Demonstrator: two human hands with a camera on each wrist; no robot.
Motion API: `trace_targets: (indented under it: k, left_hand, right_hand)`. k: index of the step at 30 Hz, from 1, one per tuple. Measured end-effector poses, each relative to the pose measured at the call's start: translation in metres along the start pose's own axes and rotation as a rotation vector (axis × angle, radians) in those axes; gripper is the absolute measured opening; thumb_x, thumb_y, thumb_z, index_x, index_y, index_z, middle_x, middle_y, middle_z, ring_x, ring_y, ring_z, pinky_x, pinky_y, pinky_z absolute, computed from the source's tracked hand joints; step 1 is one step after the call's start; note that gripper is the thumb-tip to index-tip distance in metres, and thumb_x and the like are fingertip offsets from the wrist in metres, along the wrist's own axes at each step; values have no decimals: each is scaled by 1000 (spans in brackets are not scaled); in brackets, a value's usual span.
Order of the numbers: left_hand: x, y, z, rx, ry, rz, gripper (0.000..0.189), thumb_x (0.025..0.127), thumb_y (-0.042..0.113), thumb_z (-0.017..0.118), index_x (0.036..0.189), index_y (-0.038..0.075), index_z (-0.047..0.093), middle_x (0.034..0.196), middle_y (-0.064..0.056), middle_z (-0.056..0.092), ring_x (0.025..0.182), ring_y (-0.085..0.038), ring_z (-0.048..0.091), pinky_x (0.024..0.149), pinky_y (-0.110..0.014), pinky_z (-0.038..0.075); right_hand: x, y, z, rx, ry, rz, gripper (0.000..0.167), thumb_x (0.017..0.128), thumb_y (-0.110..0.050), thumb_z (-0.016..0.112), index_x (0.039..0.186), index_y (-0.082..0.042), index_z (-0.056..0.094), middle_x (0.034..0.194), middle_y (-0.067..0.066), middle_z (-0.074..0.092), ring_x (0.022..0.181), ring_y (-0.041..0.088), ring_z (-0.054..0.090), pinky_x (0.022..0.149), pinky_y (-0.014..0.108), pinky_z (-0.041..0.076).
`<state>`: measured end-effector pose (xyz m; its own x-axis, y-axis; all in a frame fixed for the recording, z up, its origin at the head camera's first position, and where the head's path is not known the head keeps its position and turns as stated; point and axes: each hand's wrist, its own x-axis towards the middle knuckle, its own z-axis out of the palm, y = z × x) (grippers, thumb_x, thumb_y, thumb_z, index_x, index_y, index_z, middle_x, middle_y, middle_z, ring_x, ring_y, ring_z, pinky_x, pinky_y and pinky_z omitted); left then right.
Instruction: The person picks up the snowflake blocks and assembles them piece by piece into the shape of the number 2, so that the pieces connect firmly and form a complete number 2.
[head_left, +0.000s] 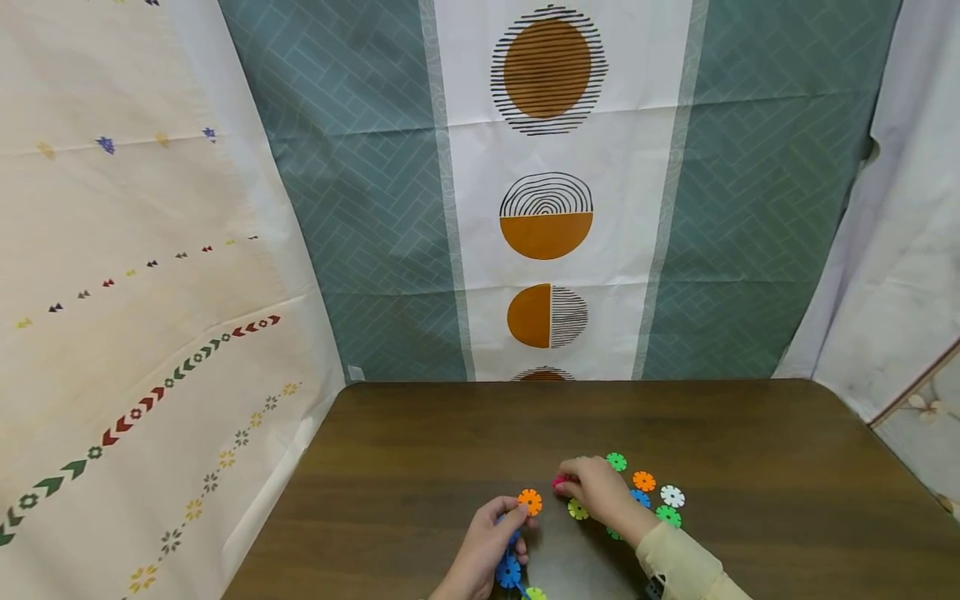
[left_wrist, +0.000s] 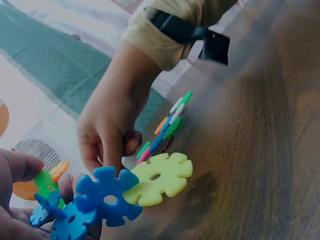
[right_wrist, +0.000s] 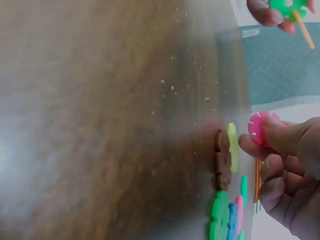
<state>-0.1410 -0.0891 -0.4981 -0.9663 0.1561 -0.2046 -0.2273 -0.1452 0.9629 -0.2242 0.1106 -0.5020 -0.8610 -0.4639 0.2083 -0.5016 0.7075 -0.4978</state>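
My left hand holds a joined chain of plastic snowflake-shaped notched discs. An orange disc sits at the chain's upper end, slotted to a green disc near my thumb. Blue discs follow below, and a yellow-green disc is at the other end. Between thumb and fingers, my right hand pinches a pink disc, raised above the table and apart from the chain. Beneath the right hand, a loose yellow-green disc and a brown disc lie on the table.
More loose discs lie around and right of my right hand, among them an orange one, a white one and a green one. The dark wooden table ends at a patterned cloth hanging behind it.
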Motion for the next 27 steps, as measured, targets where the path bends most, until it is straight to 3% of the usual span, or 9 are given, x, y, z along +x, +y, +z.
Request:
trace_targets:
  k: [3,9,16,20,27]
  left_hand:
    - [0,-1,0,17,17,12,26,98,21,59,109,-2,59,90,-9,68,52,-8,51,51,-22,50]
    - [3,-2,0,34,29,26,29,99,23,58,118,1,58,92,-12,71,49,-7,49,48,-22,48]
    - [6,0,2,23,-4,53,41,101,26,55,137,7,52,90,-15,69,47,-7,46,45,-22,46]
    - [7,0,3,31,-24,60,42,102,30,52,139,9,51,91,-16,69,48,-7,47,46,-21,46]
    - [8,0,7,13,-46,49,43,103,32,50,139,9,51,94,-18,69,49,-7,49,48,-22,46]
  right_hand:
    - [-5,-1,-3,37,2,28,9,91,-13,69,85,-20,70,77,-13,62,65,2,51,60,25,47]
    - [-16,-6,-8,92,14,88,10,89,-14,71,86,-19,63,76,-11,63,63,4,50,57,24,45]
    - [-28,-11,-11,242,19,83,6,95,-20,64,90,-21,61,77,-9,67,53,4,50,50,24,46]
    - [-35,-15,-12,323,17,82,6,97,-22,62,93,-18,61,74,-2,67,43,7,48,44,27,46]
    - [-40,-20,-13,355,20,103,5,95,-22,65,93,-18,63,74,-2,67,44,8,48,45,27,46]
